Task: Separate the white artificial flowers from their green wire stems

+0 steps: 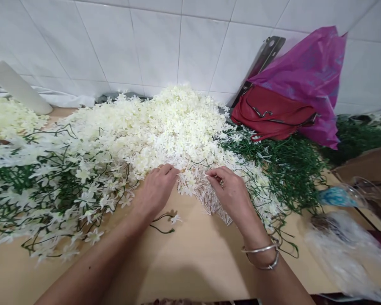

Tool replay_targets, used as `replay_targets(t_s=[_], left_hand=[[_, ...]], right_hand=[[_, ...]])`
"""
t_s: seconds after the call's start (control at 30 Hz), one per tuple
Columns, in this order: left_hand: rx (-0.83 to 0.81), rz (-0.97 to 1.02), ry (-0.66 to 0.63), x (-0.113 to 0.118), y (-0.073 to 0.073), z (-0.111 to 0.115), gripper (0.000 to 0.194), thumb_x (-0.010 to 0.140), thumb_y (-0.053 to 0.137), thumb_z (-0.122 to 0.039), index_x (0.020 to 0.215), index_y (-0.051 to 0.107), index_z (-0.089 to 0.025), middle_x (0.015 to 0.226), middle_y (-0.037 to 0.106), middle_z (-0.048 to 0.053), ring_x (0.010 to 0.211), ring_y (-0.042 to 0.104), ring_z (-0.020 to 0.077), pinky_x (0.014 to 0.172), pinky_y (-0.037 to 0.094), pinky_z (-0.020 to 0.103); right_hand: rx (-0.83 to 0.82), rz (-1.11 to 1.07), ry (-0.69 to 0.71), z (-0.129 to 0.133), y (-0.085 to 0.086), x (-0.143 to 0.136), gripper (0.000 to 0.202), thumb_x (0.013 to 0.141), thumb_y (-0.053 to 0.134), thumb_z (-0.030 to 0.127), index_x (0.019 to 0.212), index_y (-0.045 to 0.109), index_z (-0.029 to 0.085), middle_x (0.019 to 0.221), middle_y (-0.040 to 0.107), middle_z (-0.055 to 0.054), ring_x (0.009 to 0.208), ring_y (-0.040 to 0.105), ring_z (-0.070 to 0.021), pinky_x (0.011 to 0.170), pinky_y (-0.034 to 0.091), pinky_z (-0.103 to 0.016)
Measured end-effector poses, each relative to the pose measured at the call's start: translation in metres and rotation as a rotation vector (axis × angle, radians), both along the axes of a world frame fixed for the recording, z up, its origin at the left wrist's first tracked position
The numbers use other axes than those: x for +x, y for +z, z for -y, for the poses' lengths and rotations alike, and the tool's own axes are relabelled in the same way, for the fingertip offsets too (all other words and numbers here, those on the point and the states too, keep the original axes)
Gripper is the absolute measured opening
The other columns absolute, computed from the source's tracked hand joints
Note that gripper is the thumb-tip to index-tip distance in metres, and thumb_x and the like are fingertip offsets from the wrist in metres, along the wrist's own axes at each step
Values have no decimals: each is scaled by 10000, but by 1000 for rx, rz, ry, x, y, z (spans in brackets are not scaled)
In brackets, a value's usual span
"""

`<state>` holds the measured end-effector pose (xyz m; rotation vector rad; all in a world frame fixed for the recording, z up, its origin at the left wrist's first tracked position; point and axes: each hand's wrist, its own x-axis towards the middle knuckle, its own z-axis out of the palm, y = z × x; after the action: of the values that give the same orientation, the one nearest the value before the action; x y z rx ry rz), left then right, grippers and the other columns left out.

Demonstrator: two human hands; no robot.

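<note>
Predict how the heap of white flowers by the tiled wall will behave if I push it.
The heap of white flowers will probably shift easily, being made of small, thin-petalled flowers that look light. It may slump or spill, since it rises to a loosely piled peak. It should feel soft rather than stiff, as the petals look flimsy.

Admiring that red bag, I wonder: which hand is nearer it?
Right: the right hand shows below and left of the red bag; the left hand is farther left.
</note>
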<state>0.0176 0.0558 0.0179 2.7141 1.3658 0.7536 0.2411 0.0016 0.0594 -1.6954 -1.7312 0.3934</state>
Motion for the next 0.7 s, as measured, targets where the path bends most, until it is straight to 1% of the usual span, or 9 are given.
replay_targets(t_s=[0.1,0.2,0.27,0.33,0.4,0.43,0.5,0.6,0.7], left_hand=[[26,232,-1,-8,3,1,190,1056,547,-246,1080,733,-217,1076,740,77,960,708,230,864,534,358],[-80,513,7,-14,12,7,166,1036,591,-280,1054,745,-221,1033,759,55,927,708,187,835,537,297],[-232,676,57,-16,16,13,154,1003,644,-315,1055,752,-219,977,765,43,851,698,164,776,537,269],[-425,835,102,-17,17,19,202,967,695,-367,1087,754,-216,943,761,38,822,694,155,750,538,254],[-616,973,99,-18,15,25,260,937,730,-409,1107,756,-214,946,758,38,829,706,153,756,545,249],[-689,1025,91,-18,13,28,272,924,744,-422,1098,760,-213,950,757,39,826,712,151,752,547,246],[-777,1087,88,-19,11,32,280,897,771,-434,1065,772,-210,935,754,39,793,717,148,719,544,241],[-816,1106,101,-21,11,35,288,871,802,-435,1045,777,-207,828,741,29,734,707,146,664,534,233],[-856,1184,87,-20,10,36,273,857,824,-415,1037,777,-215,813,739,20,758,721,141,686,545,221]], right_hand=[[16,-130,-1,2,-5,-2,130,947,613,208,893,731,208,928,741,-58,845,675,-220,778,476,-352],[-14,-405,-5,-2,-15,-8,89,907,668,252,928,743,211,865,741,-36,792,673,-200,747,502,-335],[-53,-623,3,-4,-22,-13,118,873,716,289,961,740,214,817,724,-12,733,666,-178,711,515,-316],[-92,-815,29,-5,-27,-16,157,839,765,314,961,736,219,789,708,11,695,669,-155,696,524,-296],[-130,-954,54,-4,-30,-17,180,812,814,336,932,738,224,762,698,28,668,678,-134,691,523,-275],[-150,-1010,63,-2,-30,-17,198,801,837,352,922,741,228,748,695,34,657,682,-125,683,518,-262],[-203,-1120,80,0,-28,-16,249,769,883,386,918,749,238,718,688,47,629,685,-112,653,505,-241],[-314,-1274,114,2,-24,-15,321,700,945,411,917,771,250,698,703,48,625,697,-108,633,509,-223],[-421,-1363,136,1,-23,-14,349,647,982,378,913,801,242,750,748,30,675,721,-104,696,549,-220]])
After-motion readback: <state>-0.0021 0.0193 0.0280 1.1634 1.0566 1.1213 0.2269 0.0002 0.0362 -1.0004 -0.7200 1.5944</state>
